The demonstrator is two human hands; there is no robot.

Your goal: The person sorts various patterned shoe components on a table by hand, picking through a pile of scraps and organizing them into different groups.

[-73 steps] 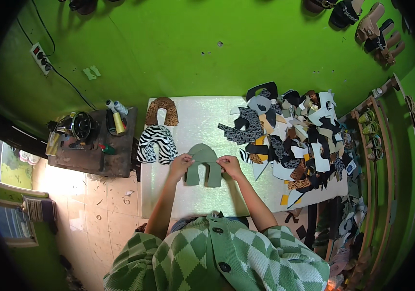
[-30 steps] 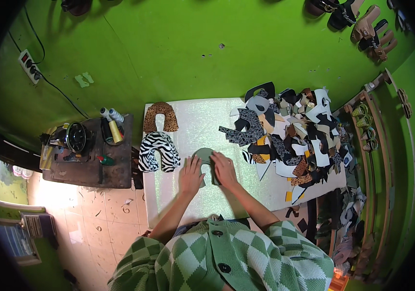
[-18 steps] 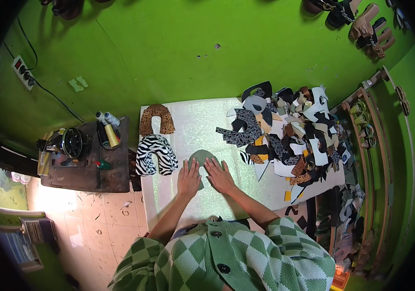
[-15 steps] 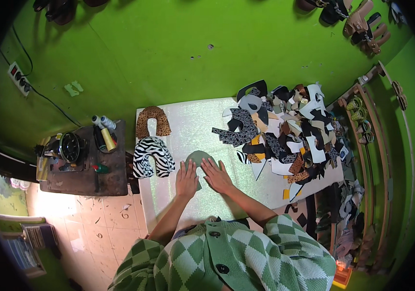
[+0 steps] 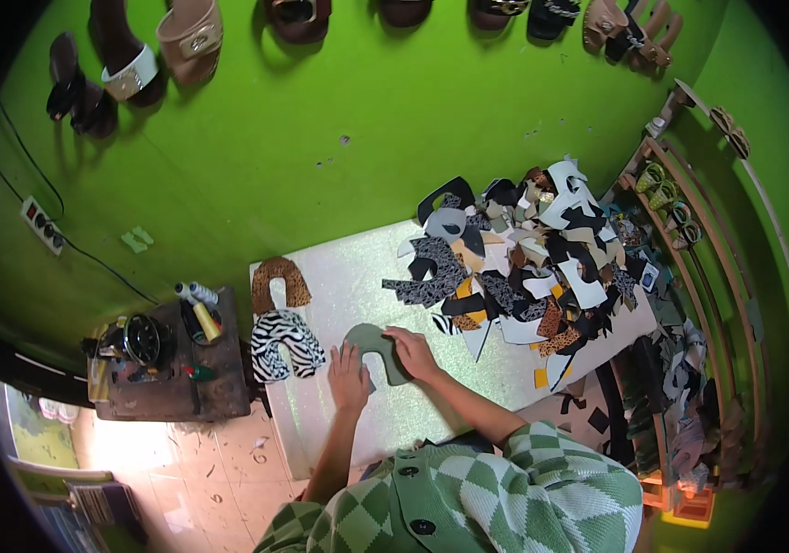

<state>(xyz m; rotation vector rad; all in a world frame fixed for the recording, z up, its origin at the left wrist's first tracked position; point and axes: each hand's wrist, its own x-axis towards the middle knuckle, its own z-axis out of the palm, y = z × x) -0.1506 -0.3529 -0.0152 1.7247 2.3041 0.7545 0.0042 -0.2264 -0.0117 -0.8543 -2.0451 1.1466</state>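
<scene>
Nearest, a green-and-white checked knit garment is filling the lower edge, and its wearer's bare forearms are reaching over the pale, shimmering worktop. The left hand is lying flat and ungripping, fingers together, across one leg of an olive-green arch-shaped piece. The right hand is touching the arch's outer right edge with bent fingers; whether it is pinching the material, I cannot tell. The arch is looking plain and smooth, its rounded top facing the wall and its open end facing the wearer, and it is resting on the worktop between a zebra-striped arch and a heap of scraps. Half a second ago both hands were lying spread over the legs; now the right leg is showing clearly, the right hand being at its side. Farther off, a leopard-print arch is sitting just beyond the zebra one. Beyond the worktop, sandals are hanging in a row on the bright green wall, more of them now coming into view than before.
</scene>
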